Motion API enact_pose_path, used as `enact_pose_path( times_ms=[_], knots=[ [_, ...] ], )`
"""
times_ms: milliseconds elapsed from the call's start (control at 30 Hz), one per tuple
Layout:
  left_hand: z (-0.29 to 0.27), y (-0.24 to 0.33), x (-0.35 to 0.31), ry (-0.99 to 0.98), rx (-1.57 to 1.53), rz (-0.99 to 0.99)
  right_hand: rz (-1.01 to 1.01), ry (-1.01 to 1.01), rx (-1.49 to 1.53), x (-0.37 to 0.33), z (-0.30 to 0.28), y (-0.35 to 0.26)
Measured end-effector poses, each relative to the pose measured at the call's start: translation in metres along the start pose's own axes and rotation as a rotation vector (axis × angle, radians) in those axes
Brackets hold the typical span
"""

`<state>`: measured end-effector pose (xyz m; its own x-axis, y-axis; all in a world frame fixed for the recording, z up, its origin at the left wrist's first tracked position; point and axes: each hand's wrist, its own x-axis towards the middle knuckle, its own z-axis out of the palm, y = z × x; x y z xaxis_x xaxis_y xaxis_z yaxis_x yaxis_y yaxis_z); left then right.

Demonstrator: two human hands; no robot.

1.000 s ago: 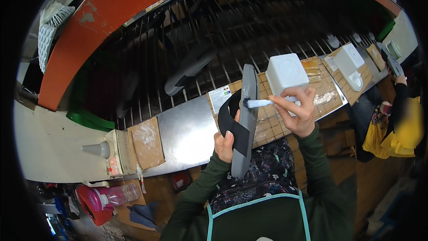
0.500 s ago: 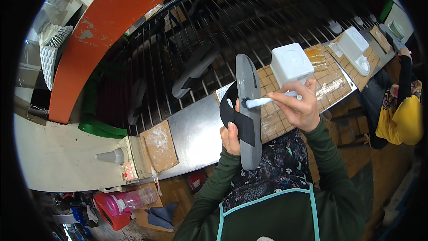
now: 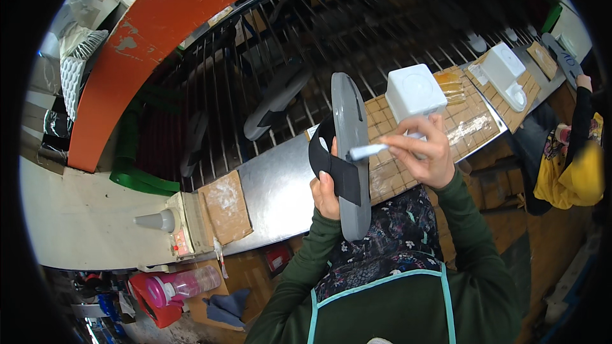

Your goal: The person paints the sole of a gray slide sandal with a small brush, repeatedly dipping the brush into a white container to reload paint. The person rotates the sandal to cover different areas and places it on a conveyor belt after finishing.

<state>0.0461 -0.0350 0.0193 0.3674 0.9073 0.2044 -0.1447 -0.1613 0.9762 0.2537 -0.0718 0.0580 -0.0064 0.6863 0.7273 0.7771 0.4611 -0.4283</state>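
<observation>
A grey sandal (image 3: 350,114) with a wide black strap (image 3: 345,183) stands on edge in front of me. My left hand (image 3: 326,197) is closed on it at the strap side, some fingers hidden behind. Between the thumb and fingers of my right hand (image 3: 426,153) is a slim white-handled brush (image 3: 370,151), its tip against the sole's edge near the strap. The brush is slightly blurred. Just behind my right hand stands a white plastic container (image 3: 416,92), on a board with a brown grid pattern (image 3: 468,114).
Beyond the metal ledge (image 3: 274,181) runs a rack of metal bars (image 3: 223,108) carrying another grey sandal (image 3: 277,105). A cardboard piece (image 3: 226,207) and a box with a grey cone (image 3: 155,221) lie left. At right, a co-worker's hand (image 3: 583,81) holds a grey sole (image 3: 562,54).
The sandal has shifted slightly left and turned more edge-on. The brush tip has moved a little down along it. At far right, the co-worker's sole has tilted to show its face.
</observation>
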Motion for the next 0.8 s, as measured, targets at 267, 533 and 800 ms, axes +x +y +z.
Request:
enact_pose_path(
  times_ms=[267, 533, 800],
  knots=[
    [0.0, -0.005, -0.006, -0.051, 0.043, 0.074, 0.027, 0.144, -0.13, 0.026, -0.002, 0.008],
    [-0.012, -0.02, -0.008, -0.057, 0.139, 0.108, -0.013, -0.001, -0.16, 0.023, -0.015, 0.004],
    [-0.016, -0.02, -0.008, -0.06, 0.218, 0.13, 0.035, -0.012, -0.075, 0.017, -0.012, 0.004]
  ],
)
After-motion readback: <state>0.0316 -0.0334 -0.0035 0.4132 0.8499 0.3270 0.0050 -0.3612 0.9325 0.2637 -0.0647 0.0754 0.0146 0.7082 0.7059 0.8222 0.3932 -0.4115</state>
